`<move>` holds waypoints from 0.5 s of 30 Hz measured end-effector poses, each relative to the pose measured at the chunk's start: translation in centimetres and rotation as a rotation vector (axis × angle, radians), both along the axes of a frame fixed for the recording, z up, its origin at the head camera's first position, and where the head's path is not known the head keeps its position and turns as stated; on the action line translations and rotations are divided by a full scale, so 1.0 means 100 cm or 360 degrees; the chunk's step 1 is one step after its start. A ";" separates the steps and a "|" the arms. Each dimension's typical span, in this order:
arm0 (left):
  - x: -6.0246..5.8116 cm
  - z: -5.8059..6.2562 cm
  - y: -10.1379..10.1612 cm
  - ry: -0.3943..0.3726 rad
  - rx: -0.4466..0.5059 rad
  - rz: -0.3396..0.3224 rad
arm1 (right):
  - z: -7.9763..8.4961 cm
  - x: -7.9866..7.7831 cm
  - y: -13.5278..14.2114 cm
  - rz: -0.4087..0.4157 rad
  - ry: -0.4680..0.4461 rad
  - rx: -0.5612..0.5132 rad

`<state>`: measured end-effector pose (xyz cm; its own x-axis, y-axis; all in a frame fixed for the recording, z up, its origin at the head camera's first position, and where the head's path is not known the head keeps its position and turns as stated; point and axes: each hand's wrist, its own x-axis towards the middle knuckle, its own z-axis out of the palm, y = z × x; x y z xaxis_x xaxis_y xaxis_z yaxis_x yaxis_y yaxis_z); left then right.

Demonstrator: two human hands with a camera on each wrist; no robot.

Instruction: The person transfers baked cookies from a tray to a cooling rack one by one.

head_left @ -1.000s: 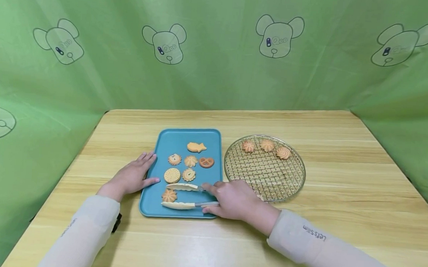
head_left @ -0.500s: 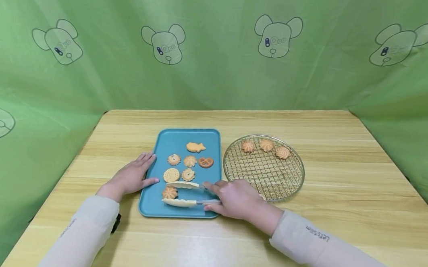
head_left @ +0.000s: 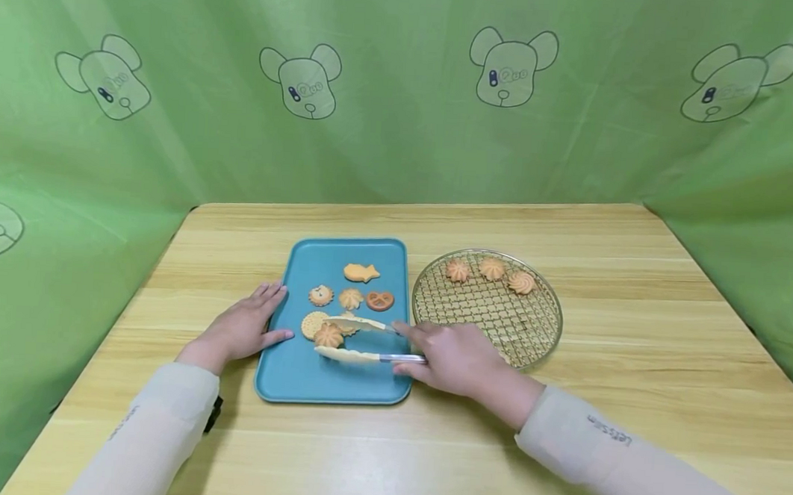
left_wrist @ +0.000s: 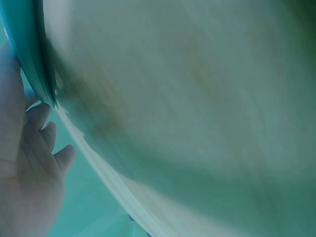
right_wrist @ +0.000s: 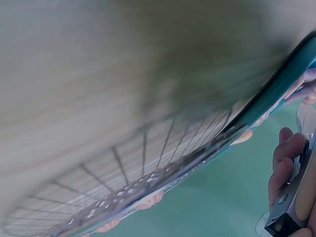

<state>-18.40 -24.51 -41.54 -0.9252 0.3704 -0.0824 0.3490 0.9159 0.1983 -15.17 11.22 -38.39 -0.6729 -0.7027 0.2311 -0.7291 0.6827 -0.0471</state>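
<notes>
My right hand grips a pair of tongs with cream-coloured tips, reaching over the blue tray from the right. Between the tips is a fluted star-shaped cookie, which overlaps a round dotted biscuit in the head view. One tong arm partly hides another small cookie behind it. Fingers extended, my left hand rests against the tray's left edge; its fingers also show beside the tray's rim in the left wrist view. The right wrist view catches the metal end of the tongs in the right hand.
Further up the tray lie a fish-shaped cookie, a pretzel and two small round cookies. Right beside the tray stands a round wire rack, with three swirled cookies along its far side. Green cloth surrounds the wooden table.
The tongs and right hand have moved away from the near end of the tray and slightly right, bringing the star-shaped cookie along. My left hand stays at the tray's edge.
</notes>
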 end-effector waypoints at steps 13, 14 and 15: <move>-0.001 -0.003 0.000 0.0011 0.0002 -0.0005 | 0.004 -0.007 0.019 -0.0156 0.0074 -0.0039; -0.001 -0.003 0.000 0.0012 0.0003 -0.0005 | 0.003 -0.008 0.021 -0.0163 0.0084 -0.0052; -0.001 -0.003 0.000 0.0014 0.0003 -0.0004 | 0.003 -0.008 0.023 -0.0168 0.0092 -0.0068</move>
<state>-18.49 -24.55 -41.80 -0.9249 0.3731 -0.0737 0.3532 0.9146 0.1970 -16.02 13.51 -38.04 -0.7274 -0.6172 0.2999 -0.6556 0.7541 -0.0381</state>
